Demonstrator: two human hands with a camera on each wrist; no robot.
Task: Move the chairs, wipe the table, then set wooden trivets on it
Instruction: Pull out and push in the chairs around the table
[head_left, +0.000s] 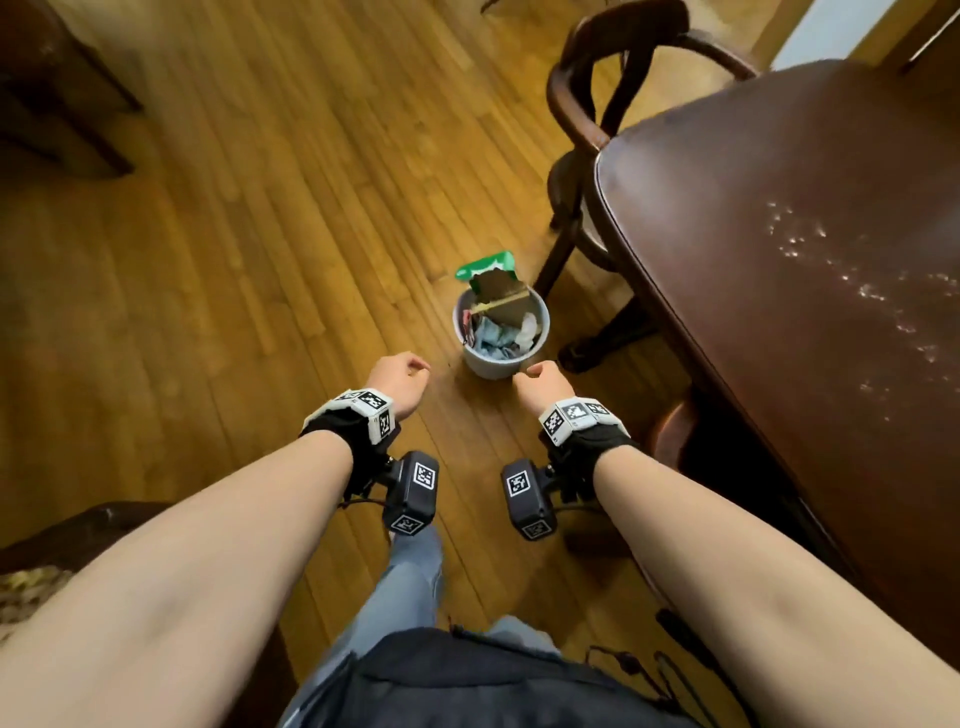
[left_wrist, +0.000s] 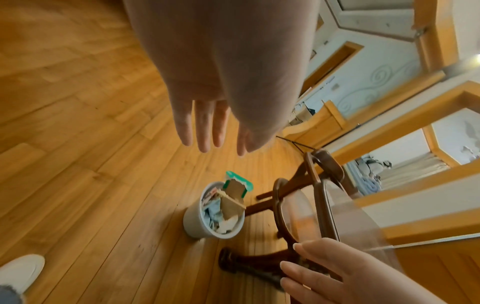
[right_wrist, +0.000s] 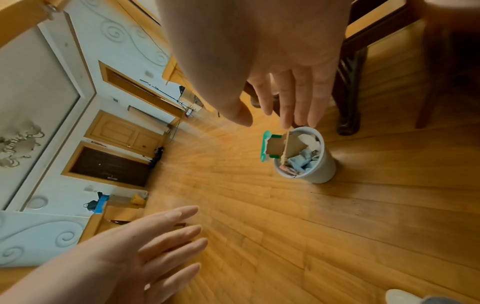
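Note:
The dark wooden table (head_left: 805, 218) fills the right side of the head view, and pale specks are scattered on its top. A dark wooden armchair (head_left: 587, 104) stands tucked against its far end. Over the floor beside the table I hold out my left hand (head_left: 408, 371) and my right hand (head_left: 537, 376), close together, both holding nothing. In the left wrist view the left hand's fingers (left_wrist: 205, 131) hang straight and relaxed. The right wrist view shows the right hand's fingers (right_wrist: 298, 98) the same way. No trivets or cloth are in view.
A grey waste bin (head_left: 501, 332) stuffed with cardboard, paper and a green packet stands on the wooden floor just beyond my hands, by the table leg (head_left: 602, 338). Part of another chair (head_left: 78, 530) shows at lower left, and dark furniture (head_left: 57, 93) at upper left.

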